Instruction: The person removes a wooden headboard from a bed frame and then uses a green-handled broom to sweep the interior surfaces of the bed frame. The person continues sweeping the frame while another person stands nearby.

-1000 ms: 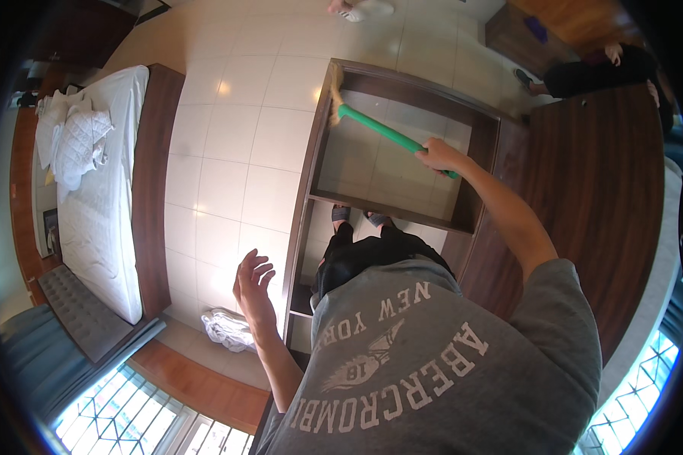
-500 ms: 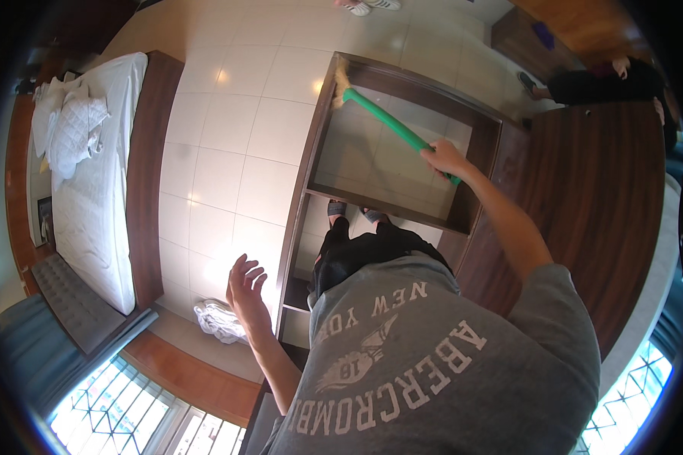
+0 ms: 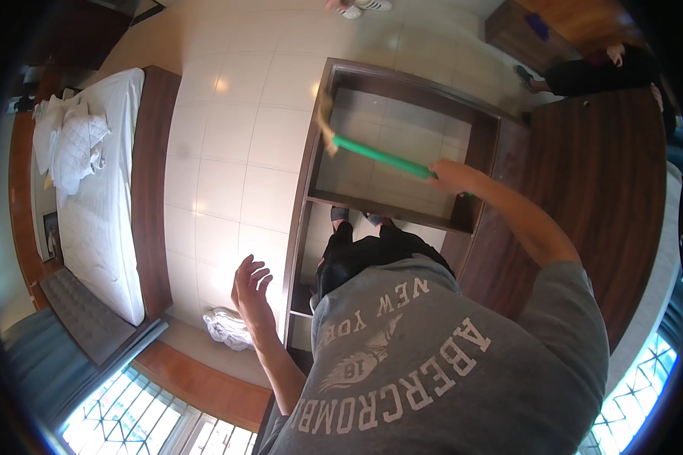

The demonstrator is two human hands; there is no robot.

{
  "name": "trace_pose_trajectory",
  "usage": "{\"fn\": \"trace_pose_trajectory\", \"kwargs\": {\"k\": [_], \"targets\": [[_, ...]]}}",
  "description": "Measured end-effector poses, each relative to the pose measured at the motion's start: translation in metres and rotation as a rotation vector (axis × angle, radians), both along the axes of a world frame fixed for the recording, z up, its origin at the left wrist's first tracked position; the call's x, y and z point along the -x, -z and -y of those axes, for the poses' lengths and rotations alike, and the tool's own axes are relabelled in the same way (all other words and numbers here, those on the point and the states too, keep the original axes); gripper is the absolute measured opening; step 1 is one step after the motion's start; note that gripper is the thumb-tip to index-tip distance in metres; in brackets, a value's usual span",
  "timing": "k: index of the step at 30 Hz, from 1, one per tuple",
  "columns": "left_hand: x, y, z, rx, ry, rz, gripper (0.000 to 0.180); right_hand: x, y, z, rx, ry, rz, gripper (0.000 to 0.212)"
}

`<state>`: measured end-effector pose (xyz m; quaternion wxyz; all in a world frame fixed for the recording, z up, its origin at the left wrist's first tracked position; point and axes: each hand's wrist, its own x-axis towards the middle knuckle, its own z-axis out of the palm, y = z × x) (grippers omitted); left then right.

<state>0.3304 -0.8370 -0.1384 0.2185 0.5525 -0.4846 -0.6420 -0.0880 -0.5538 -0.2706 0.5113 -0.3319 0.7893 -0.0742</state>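
Observation:
My right hand (image 3: 454, 177) is closed round the green handle of a brush (image 3: 383, 157). Its tan bristles lie at the left side board of a dark brown wooden frame (image 3: 410, 76), near the far left corner; whether they touch the board I cannot tell. Tiled floor shows inside the frame's compartment. My feet (image 3: 341, 214) stand in the nearer compartment, just behind a crossboard. Off to the left, my left hand (image 3: 252, 288) is raised with its fingers loosely apart and nothing in it.
A wooden panel (image 3: 577, 182) adjoins the frame on the right. Left stands a bed with a white mattress (image 3: 102, 220) and crumpled bedding. White cloth (image 3: 228, 327) lies on the floor near my left arm. Another person (image 3: 611, 80) is at the far right; someone's shoes (image 3: 363, 9) show at the top.
My right hand has drawn the brush nearer to me along the frame's left board, and its handle lies flatter across the opening. My left hand has barely moved.

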Motion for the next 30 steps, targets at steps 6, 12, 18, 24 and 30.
{"fn": "trace_pose_trajectory", "kwargs": {"k": [6, 12, 18, 24, 30], "targets": [[0.031, -0.008, 0.010, 0.043, 0.088, -0.013, 0.044, -0.012, -0.011, -0.033, -0.099, 0.128, 0.095, 0.030], [0.024, -0.007, 0.010, 0.037, 0.035, -0.022, 0.041, 0.003, -0.048, -0.060, -0.047, 0.425, 0.004, 0.032], [0.024, -0.001, 0.000, 0.046, 0.075, -0.010, 0.039, 0.012, -0.039, -0.047, 0.182, 0.546, 0.021, 0.030], [0.025, -0.012, -0.006, 0.030, 0.050, -0.014, 0.041, -0.025, 0.040, -0.019, 0.132, 0.506, 0.026, 0.032], [0.006, -0.012, -0.027, 0.067, 0.005, -0.007, 0.040, -0.029, 0.034, -0.075, 0.198, 0.647, 0.124, 0.030]]}}
